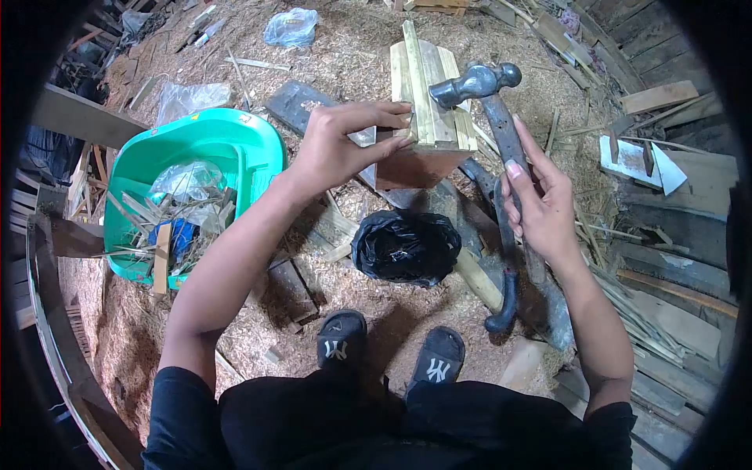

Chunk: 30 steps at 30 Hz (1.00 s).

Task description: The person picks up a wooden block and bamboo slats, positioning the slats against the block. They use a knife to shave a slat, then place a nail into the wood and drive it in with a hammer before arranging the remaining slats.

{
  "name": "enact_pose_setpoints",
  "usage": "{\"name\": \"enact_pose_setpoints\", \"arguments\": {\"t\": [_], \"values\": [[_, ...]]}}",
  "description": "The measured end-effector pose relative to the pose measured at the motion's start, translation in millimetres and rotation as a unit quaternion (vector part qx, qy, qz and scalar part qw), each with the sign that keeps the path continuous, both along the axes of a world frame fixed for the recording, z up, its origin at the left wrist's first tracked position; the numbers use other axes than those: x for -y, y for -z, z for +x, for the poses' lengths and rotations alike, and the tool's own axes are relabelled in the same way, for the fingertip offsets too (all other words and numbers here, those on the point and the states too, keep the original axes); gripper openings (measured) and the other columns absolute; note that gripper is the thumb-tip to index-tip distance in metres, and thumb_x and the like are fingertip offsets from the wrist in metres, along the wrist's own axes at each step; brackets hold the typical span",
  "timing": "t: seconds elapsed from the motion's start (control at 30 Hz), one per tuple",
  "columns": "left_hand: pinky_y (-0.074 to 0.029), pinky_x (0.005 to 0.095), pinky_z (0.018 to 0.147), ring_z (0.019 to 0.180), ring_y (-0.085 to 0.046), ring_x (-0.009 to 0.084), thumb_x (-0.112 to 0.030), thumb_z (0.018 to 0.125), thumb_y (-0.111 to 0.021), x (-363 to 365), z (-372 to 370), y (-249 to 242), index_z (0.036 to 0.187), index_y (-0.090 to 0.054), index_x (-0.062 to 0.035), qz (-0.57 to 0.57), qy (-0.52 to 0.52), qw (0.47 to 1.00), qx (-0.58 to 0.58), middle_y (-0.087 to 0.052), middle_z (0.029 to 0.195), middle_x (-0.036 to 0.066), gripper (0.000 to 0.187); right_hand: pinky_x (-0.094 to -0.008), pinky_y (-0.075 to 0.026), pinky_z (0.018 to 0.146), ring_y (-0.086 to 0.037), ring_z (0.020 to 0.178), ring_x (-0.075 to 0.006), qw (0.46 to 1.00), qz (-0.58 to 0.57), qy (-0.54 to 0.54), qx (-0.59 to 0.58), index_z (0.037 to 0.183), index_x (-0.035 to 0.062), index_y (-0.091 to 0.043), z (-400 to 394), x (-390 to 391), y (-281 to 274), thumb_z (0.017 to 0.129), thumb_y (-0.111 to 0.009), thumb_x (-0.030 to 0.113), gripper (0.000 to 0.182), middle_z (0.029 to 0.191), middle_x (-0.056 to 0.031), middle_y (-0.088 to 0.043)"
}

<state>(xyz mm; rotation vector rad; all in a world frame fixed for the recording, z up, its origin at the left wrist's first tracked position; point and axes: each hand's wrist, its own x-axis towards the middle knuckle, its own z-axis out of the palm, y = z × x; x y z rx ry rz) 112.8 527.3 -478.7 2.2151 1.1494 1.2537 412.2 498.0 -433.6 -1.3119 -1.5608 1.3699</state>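
My right hand (540, 204) is closed around the handle of a ball-peen hammer (478, 81). The hammer's metal head overlaps the top of a small wooden box-like piece (427, 86) made of pale slats, with a reddish-brown board (415, 170) on its near side. At the left edge of this piece, my left hand (348, 137) grips the corner between thumb and fingers. Below it, close in front of my feet, sits a container lined with a black plastic bag (406, 249); its contents are dark.
A green plastic tub (262, 168) with wood scraps and plastic stands at left. Right of the black bag lies a tool with a curved black handle (505, 307). Long wood strips (654, 329) are piled at right. Wood shavings cover the floor around my sandals (437, 359).
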Motion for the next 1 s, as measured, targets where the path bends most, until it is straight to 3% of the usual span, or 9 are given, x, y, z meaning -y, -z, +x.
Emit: {"name": "enact_pose_setpoints", "arguments": {"t": [0.67, 1.0], "values": [[-0.060, 0.0367, 0.089, 0.102, -0.076, 0.0234, -0.009, 0.087, -0.081, 6.2, 5.5, -3.2, 0.101, -0.079, -0.0008, 0.002, -0.024, 0.999, -0.021, -0.076, 0.122, 0.011, 0.016, -0.0217, -0.038, 0.044, -0.044, 0.052, -0.0035, 1.000, 0.006, 0.017, 0.000, 0.161, 0.0197, -0.040, -2.6, 1.0, 0.3, 0.107, -0.052, 0.008, 0.057, 0.078, 0.0018, -0.054], [-0.058, 0.0396, 0.097, 0.114, -0.072, 0.0281, -0.009, 0.086, -0.082, 7.2, 6.3, -0.5, 0.102, -0.077, -0.0008, 0.004, -0.030, 0.999, -0.024, -0.076, 0.123, 0.010, 0.019, -0.0219, -0.038, 0.044, -0.043, 0.052, -0.0035, 1.000, -0.004, 0.021, 0.001, 0.161, 0.0210, -0.040, -3.4, 2.6, -1.7, 0.108, -0.052, 0.008, 0.057, 0.077, 0.0018, -0.053]]}}
